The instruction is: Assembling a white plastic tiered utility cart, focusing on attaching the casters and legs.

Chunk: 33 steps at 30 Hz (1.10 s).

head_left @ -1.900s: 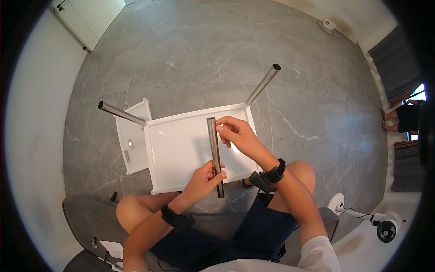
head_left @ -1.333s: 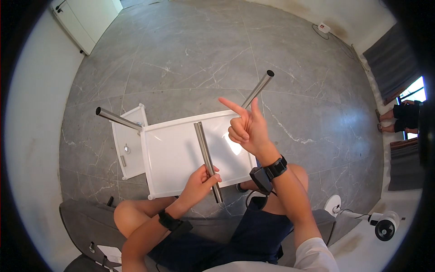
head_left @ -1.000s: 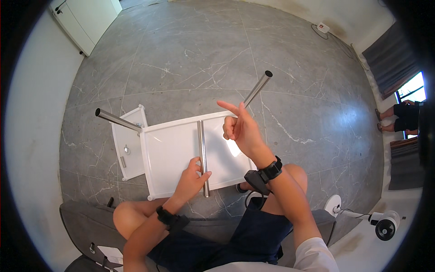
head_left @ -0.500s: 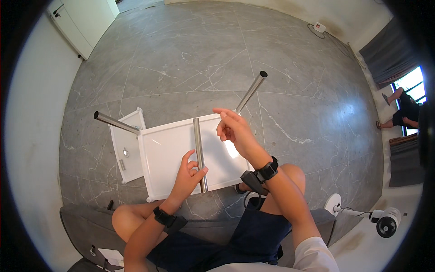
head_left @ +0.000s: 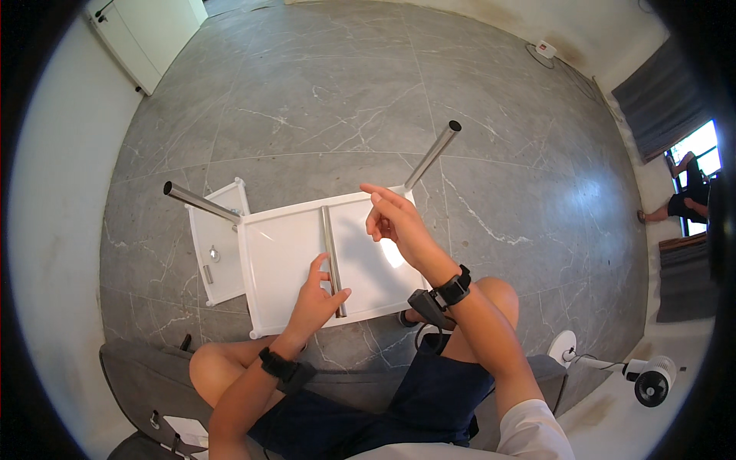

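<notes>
A white shelf panel with raised edges lies on the floor in front of my knees. Two shiny metal tubes rise from its far corners. A loose metal tube lies lengthwise across its middle. My left hand is open beside the near half of this tube, thumb and forefinger apart, the thumb crossing over it; whether it touches the tube I cannot tell. Above the panel's right half, my right hand holds nothing, its forefinger stretched out and the other fingers loosely bent.
A second white panel lies partly under the first at left, with small metal pieces on it. I sit on a grey sofa. A white fan stands at right. Another person is by the window.
The loose tube has dropped away from my left hand onto the panel, and the left fingers have spread. My right hand has barely moved. The view has shifted slightly.
</notes>
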Tool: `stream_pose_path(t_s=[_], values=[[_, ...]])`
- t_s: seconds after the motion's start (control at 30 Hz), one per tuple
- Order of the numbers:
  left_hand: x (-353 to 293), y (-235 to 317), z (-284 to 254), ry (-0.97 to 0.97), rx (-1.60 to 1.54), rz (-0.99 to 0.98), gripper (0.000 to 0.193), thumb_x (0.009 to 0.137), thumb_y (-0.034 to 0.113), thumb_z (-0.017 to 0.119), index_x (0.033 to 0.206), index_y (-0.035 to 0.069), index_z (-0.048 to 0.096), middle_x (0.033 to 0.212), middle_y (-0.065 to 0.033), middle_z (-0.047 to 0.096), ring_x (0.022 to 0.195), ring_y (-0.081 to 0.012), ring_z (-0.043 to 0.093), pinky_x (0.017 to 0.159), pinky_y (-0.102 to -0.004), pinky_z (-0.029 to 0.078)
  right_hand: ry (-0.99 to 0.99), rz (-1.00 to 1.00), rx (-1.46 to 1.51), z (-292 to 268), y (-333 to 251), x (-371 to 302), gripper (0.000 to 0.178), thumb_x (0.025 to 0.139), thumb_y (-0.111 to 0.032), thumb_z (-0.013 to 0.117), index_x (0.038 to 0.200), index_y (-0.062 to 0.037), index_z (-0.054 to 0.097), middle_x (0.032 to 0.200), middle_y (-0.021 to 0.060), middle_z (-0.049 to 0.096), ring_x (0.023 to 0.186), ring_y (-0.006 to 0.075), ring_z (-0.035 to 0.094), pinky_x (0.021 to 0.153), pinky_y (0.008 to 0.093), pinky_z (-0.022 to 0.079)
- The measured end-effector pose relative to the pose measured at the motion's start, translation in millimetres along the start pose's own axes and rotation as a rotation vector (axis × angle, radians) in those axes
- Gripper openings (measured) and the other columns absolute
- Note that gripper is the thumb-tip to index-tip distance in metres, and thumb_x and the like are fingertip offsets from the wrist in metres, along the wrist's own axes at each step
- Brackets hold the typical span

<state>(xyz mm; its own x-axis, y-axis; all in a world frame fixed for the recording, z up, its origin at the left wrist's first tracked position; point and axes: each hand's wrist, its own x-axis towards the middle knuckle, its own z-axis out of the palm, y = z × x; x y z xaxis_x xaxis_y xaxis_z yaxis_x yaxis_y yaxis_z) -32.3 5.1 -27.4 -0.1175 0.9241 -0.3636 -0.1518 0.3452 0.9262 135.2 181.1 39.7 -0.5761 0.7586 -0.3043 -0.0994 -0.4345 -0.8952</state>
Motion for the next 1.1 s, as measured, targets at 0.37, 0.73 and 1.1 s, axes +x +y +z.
stream_pose_path(t_s=[0.37, 0.73, 1.1], values=[[-3.6, 6.4, -13.5, -0.07, 1.179, 0.087, 0.047, 0.087, 0.026, 0.07, 0.13, 0.012, 0.057, 0.117, -0.0167, 0.055, 0.09, -0.0383, 0.067, 0.078, -0.0479, 0.056, 0.002, 0.008, -0.05, 0.9, -3.0, -3.0, 0.042, 0.104, -0.036, 0.054, 0.135, -0.0074, 0.056, 0.075, 0.0031, 0.064, 0.062, 0.007, 0.055, 0.062, 0.023, 0.046], [-3.7, 0.9, -13.9, -0.098, 1.206, 0.136, 0.04, 0.087, 0.031, 0.071, 0.121, 0.013, 0.06, 0.108, -0.0137, 0.055, 0.088, -0.0341, 0.067, 0.076, -0.0453, 0.056, -0.024, 0.004, -0.064, 0.6, -0.8, -2.2, 0.038, 0.103, -0.036, 0.054, 0.13, -0.0085, 0.059, 0.076, 0.0033, 0.065, 0.062, 0.0069, 0.055, 0.063, 0.023, 0.047], [-12.6, 28.0, 4.4, -0.128, 0.722, 0.113, 0.063, 0.088, 0.042, 0.074, 0.133, 0.008, 0.046, 0.117, -0.0185, 0.044, 0.091, -0.0346, 0.063, 0.081, -0.0422, 0.052, -0.005, 0.006, -0.102, 1.0, -4.6, -3.7, 0.036, 0.103, -0.036, 0.053, 0.124, -0.0083, 0.061, 0.077, 0.003, 0.064, 0.063, 0.0074, 0.055, 0.063, 0.0231, 0.047]])
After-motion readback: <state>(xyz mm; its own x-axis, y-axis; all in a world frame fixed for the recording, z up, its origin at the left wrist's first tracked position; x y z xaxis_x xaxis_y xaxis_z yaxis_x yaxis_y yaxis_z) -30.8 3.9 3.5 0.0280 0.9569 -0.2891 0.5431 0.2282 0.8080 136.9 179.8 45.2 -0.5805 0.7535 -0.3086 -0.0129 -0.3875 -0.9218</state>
